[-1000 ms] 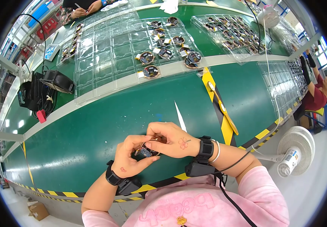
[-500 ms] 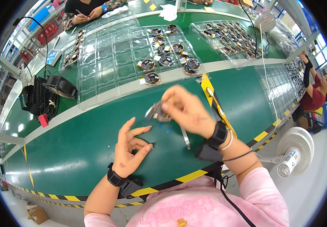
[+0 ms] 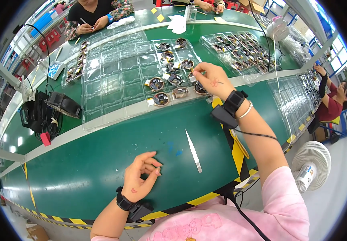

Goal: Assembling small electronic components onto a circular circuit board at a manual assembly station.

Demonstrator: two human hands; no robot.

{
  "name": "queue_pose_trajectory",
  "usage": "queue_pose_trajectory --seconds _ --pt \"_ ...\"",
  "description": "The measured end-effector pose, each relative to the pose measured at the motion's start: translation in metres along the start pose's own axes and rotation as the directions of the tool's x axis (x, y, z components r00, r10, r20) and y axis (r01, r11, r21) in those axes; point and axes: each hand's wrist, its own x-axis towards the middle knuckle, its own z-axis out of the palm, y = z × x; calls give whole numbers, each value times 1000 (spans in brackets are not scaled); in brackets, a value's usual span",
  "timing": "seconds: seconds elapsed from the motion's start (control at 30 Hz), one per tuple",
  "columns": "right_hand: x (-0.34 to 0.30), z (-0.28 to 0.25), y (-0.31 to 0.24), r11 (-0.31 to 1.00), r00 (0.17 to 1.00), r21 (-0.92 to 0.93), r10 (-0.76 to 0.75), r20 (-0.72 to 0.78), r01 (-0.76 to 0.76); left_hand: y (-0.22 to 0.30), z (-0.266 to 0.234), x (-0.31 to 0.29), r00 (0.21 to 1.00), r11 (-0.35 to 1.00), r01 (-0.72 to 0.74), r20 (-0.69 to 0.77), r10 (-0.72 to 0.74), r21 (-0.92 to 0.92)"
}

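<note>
My left hand [image 3: 141,176] hovers low over the green bench [image 3: 93,160], fingers loosely curled, thumb apart, holding nothing. At the near right corner of a clear plastic tray [image 3: 113,90], the fingertips of my right hand [image 3: 213,79] pinch together above a dark round electronic module [image 3: 200,88]. Whatever they grip is hidden. Several similar modules sit in that side of the tray, among them one with a greyish face [image 3: 180,92] and one with a white tab [image 3: 161,99]. Between my hands lie metal tweezers [image 3: 193,151] and small blue scraps [image 3: 178,152].
A yellow-handled tool [image 3: 240,144] lies by the striped tape on the right. Another tray of modules [image 3: 240,50] stands at the far right. Black devices with cables [image 3: 63,104] sit at left. A white fan [image 3: 312,164] stands right. Co-workers sit opposite and at right.
My right hand has moved from mid-bench up and right to the tray corner. The greyish-faced module now fills a front tray pocket that was empty. My left hand stays low, fingers curled more.
</note>
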Motion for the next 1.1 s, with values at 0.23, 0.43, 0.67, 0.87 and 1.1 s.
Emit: queue_pose_trajectory --seconds 0.23,0.43,0.67,0.87,1.1 --pt "40 1 31 998 993 -5 -56 100 57 0 -1 0 999 998 40 -2 -40 47" --pt "77 32 36 979 968 -130 -127 218 158 1 -7 2 995 996 65 78 -69 56" --pt "89 39 33 962 937 -214 -88 339 168 2 -12 7 991 996 83 103 -85 31" --pt "86 46 45 946 922 75 -324 213 315 5 -12 8 994 997 76 83 -77 20" --pt "91 26 32 998 984 -54 -17 175 27 4 -14 9 992 998 46 116 -51 47"
